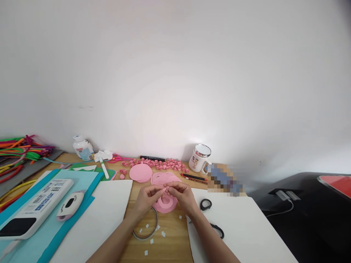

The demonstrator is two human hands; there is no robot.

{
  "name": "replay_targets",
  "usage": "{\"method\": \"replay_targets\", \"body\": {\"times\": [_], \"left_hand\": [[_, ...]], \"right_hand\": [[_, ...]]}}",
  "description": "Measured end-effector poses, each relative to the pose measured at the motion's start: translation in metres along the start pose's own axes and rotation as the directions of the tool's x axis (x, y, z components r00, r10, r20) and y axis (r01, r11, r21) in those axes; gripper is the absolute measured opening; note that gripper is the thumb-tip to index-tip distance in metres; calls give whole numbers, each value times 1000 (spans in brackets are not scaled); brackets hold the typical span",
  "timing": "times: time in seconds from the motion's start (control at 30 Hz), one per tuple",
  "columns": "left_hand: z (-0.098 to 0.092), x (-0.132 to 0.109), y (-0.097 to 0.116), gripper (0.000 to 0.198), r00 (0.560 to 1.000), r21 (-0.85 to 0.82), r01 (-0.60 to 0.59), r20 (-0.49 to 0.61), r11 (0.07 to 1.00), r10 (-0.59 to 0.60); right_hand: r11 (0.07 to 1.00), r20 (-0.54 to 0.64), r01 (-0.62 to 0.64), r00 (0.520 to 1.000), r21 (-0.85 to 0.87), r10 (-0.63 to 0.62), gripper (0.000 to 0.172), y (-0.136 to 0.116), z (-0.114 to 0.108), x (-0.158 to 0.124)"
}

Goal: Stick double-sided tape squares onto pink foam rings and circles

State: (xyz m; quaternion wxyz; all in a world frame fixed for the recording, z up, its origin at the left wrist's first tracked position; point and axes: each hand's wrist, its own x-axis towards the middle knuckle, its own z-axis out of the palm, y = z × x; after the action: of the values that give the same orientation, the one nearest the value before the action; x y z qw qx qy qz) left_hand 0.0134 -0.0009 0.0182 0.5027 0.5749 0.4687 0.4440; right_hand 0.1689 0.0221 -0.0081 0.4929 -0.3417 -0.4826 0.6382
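Note:
My left hand [148, 197] and my right hand [183, 195] meet at the middle of the table, fingertips pinched together. Between them is a pink paper strip [163, 204], whose curved length hangs below the fingers. Under and behind the hands lie pink paper circles [164, 176], some with cut lines. Another stack of round pink paper [140, 172] sits to their left. Farther back are several small rolled pink paper flowers [171, 164]. A roll of tape [145, 238] lies below my left hand among small white squares [151, 241]. My fingers hide the pinched end.
Black-handled scissors [206, 204] lie on white board [241, 223] by my right forearm. A white mug [199, 157] and pencils [194, 177] stand behind. On the left are a glue bottle [83, 147], a white marker [104, 168], a white device [38, 208] and colourful pipe cleaners [22, 148].

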Motion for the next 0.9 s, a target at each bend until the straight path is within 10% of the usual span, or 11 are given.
{"method": "replay_targets", "body": {"times": [0.9], "left_hand": [[-1, 1, -5, 22, 1000, 41, -15, 4, 999, 15]], "right_hand": [[1000, 24, 22, 999, -10, -22, 18, 1, 2, 0]]}}
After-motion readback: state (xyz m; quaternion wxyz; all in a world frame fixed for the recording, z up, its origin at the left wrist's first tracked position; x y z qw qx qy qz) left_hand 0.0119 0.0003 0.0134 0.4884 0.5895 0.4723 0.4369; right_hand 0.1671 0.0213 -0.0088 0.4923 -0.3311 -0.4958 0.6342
